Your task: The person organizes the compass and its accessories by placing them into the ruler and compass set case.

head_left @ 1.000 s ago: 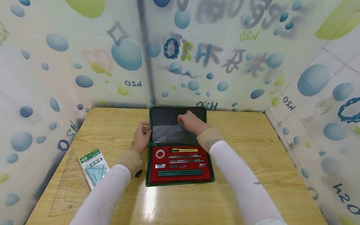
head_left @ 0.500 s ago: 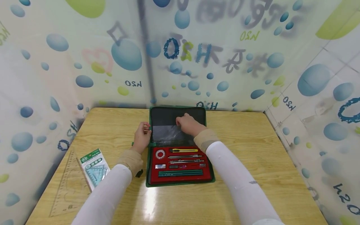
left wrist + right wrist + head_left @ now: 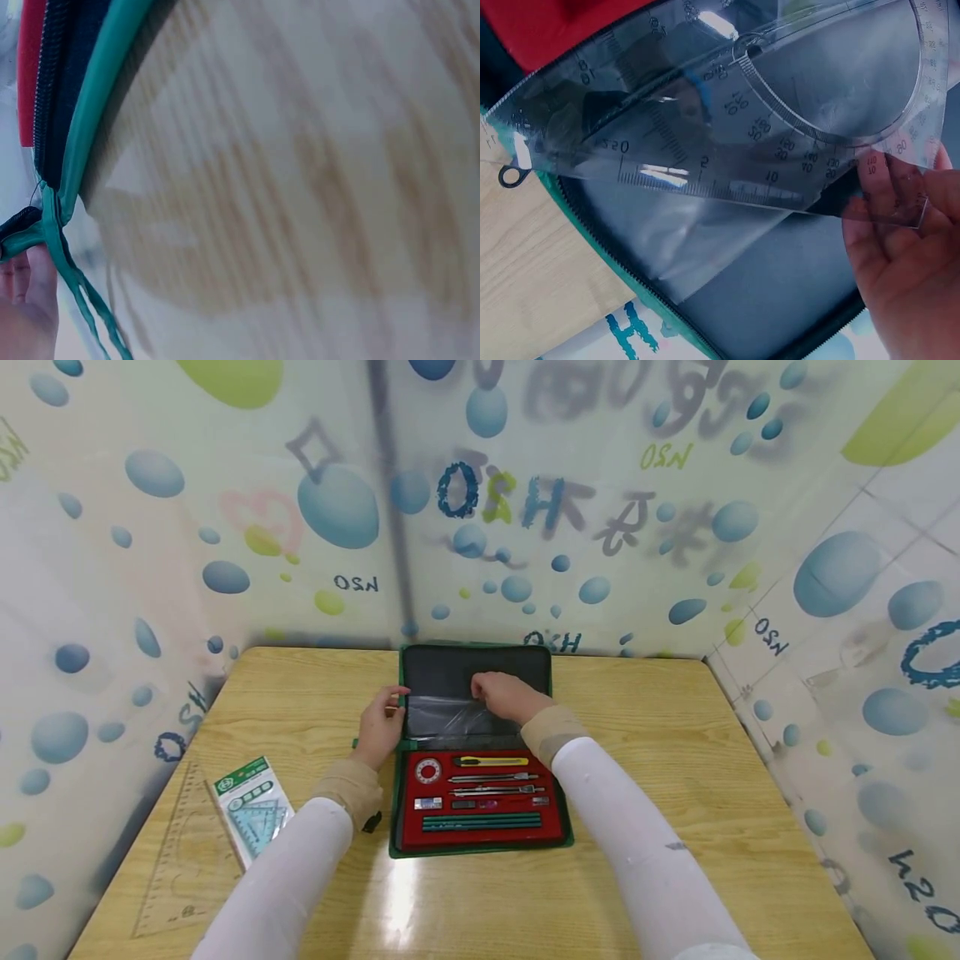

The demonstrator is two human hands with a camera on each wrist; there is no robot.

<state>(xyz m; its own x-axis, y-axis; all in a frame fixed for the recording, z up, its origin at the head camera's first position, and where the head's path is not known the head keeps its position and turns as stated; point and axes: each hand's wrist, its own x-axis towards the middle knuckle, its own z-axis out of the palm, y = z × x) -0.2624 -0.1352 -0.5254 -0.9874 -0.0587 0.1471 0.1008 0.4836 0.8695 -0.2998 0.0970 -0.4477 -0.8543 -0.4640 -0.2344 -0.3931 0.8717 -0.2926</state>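
Right fingers (image 3: 865, 251) pinch a clear set square (image 3: 795, 176) — over the open case (image 3: 446, 668).

A sleeve (image 3: 277, 877) hides part of the packet (image 3: 253, 810); frame edges crop the left hand (image 3: 28, 307), right hand (image 3: 915, 262) and clear ruler (image 3: 780, 161) in the wrist views; a pink piece (image 3: 488, 804) is too small to identify.

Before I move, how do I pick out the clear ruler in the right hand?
On the wooden table sits an open green-edged case. Over its dark lid, the right hand holds the clear ruler. Printed scales and a curved cut-out distinguish it from the unmarked plastic sheet nearby.
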